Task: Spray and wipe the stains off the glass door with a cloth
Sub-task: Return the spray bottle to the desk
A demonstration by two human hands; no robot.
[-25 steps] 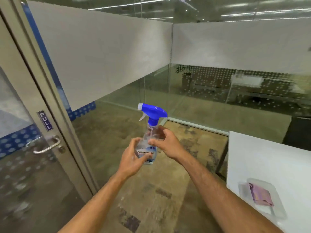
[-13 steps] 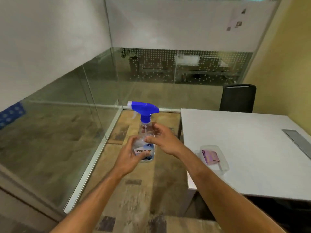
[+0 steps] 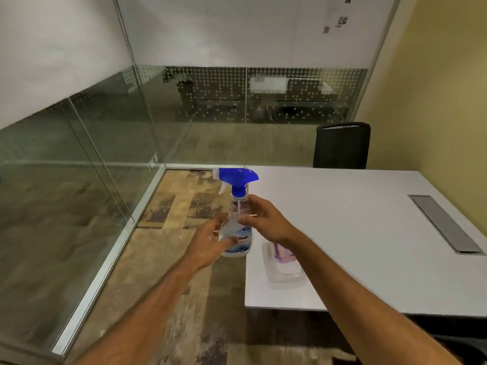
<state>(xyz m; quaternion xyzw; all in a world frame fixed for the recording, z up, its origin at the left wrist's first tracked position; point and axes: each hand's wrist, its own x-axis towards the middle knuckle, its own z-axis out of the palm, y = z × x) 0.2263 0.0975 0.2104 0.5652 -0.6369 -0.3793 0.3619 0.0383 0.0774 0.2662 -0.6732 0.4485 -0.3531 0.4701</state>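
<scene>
The spray bottle (image 3: 238,219) stands upright in mid-air at the centre of the frame, held between both hands just left of the white surface (image 3: 355,233); the right hand (image 3: 263,219) has thumb and fingers curled round the clear upper body below the blue trigger head, a firm grip; the left hand (image 3: 208,242) lies against the lower body near the label, but blur hides whether its fingers wrap the bottle or only steady it, so I cannot tell its grip. The cloth (image 3: 283,252), a folded pinkish piece, lies in a shallow clear tray (image 3: 283,272) on the surface, partly behind the right wrist and lower right of the bottle. No door shows; only fixed glass panels (image 3: 92,154) at the left.

Risks, as I judge them: the bottle is smooth, rounded plastic, likely slippery, and top-heavy with its trigger head; a careless change of hands could let it slip onto the patterned carpet (image 3: 171,233); reaching for the cloth, the right forearm could nudge the light, thin-walled tray toward the edge of the glossy surface.
</scene>
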